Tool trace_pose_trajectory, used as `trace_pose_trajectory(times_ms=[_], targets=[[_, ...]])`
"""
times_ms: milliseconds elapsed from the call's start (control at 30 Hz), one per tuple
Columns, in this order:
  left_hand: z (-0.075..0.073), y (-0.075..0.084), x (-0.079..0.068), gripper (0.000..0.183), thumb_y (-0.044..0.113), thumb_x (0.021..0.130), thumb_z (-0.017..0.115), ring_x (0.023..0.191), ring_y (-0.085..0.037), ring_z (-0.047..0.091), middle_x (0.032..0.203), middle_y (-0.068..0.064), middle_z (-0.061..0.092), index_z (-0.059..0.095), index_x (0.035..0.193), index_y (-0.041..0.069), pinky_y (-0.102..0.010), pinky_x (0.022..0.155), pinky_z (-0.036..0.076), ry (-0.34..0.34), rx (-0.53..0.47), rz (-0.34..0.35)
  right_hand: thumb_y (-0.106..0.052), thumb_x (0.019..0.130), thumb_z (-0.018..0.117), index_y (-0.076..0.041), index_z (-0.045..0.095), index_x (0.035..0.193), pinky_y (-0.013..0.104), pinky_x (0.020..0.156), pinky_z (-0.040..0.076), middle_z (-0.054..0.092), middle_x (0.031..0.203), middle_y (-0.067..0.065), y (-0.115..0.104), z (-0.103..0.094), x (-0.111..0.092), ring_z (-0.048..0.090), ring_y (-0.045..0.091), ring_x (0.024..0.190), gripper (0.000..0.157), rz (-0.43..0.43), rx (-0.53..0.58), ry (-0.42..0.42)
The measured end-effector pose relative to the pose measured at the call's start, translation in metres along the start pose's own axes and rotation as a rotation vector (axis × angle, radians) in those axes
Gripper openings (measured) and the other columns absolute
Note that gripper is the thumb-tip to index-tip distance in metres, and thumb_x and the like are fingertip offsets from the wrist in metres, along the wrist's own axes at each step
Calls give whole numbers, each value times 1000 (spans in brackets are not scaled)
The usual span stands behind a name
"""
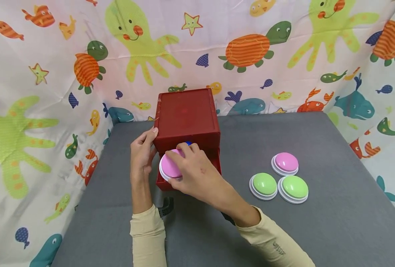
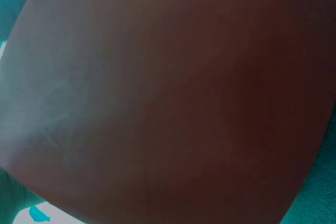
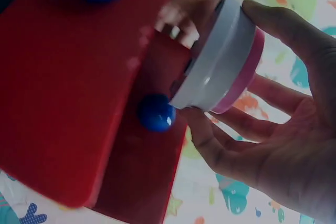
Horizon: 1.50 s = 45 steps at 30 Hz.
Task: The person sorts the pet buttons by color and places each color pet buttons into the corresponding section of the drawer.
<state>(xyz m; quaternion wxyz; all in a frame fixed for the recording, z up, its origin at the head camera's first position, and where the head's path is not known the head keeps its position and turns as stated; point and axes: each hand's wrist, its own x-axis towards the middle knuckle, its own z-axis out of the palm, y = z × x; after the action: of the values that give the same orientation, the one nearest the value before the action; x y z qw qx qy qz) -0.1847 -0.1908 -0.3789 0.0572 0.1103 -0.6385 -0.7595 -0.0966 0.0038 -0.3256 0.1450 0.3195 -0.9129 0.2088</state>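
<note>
Pink on top, holds a tilted push light [image 1: 171, 165] in curled right hand [image 1: 199, 172], at its nine o'clock, over the open lower drawer [image 1: 164, 186]; touches red cabinet [image 1: 185, 113] at eight-o'clock corner with left hand [image 1: 142, 154], of unclear curl.

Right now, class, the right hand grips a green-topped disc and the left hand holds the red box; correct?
Wrong colour: the right hand grips a pink-topped disc, as the head view shows; the left hand holds the red box.

The left hand [image 1: 142, 150] bars the red box [image 1: 185, 113] on its left; open bench [image 1: 239, 144] runs between the box and three domed buttons [image 1: 264, 184] at right; cloth [image 1: 187, 55] closes the far side.
</note>
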Motion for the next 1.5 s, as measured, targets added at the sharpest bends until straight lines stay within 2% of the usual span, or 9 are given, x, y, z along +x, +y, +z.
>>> trace_pose_trajectory(times_ms=[167,367,500,900,1033,1167,1333,1500], targets=[[1,0,0,47,42,97,73,122,-19,62,136,-4,67,71,135,14,-44,113,53,4,-9,12,-40,74,94,-16,66,138,37,94,62,67,131,11,-3,17,1,64,27,110,74,-61,-142,45],[2,-1,1,47,41,96,74,123,-18,61,139,-3,66,71,136,15,-44,114,52,0,-21,1,-46,77,90,-15,69,135,34,86,62,71,121,11,-1,31,3,66,25,98,69,-77,-294,102],[1,0,1,47,41,96,74,123,-19,62,138,-4,67,71,135,14,-44,113,53,3,-23,10,-48,78,88,-14,70,134,33,84,62,73,116,11,-1,36,5,67,24,93,68,-73,-355,144],[2,-1,1,48,43,96,74,126,-20,61,140,-4,66,71,135,15,-43,112,54,4,-12,20,-58,76,86,-14,74,126,33,75,65,74,107,10,-11,54,9,70,24,85,68,38,-501,198],[5,-1,1,49,41,96,74,126,-20,62,140,-5,66,70,136,13,-42,113,54,-7,-29,20,-61,77,85,-13,74,121,34,73,65,76,101,9,-10,59,10,72,23,79,66,93,-538,169],[5,0,0,49,41,96,74,126,-20,62,142,-5,65,70,137,13,-43,114,53,-6,-31,14,-61,78,84,-12,75,112,34,69,65,77,94,8,-7,60,14,70,21,72,60,133,-498,109],[4,-1,0,49,41,96,74,128,-20,60,144,-4,64,69,137,13,-44,116,51,-2,-26,1,-56,82,83,-12,76,103,34,63,65,75,85,6,-4,60,22,68,20,66,50,184,-343,-26],[4,-2,-1,50,41,97,73,129,-20,59,145,-4,63,69,138,14,-43,117,50,-7,-21,-7,-53,84,83,-13,77,106,35,67,65,76,84,4,1,63,29,70,19,67,46,229,-221,-156]])
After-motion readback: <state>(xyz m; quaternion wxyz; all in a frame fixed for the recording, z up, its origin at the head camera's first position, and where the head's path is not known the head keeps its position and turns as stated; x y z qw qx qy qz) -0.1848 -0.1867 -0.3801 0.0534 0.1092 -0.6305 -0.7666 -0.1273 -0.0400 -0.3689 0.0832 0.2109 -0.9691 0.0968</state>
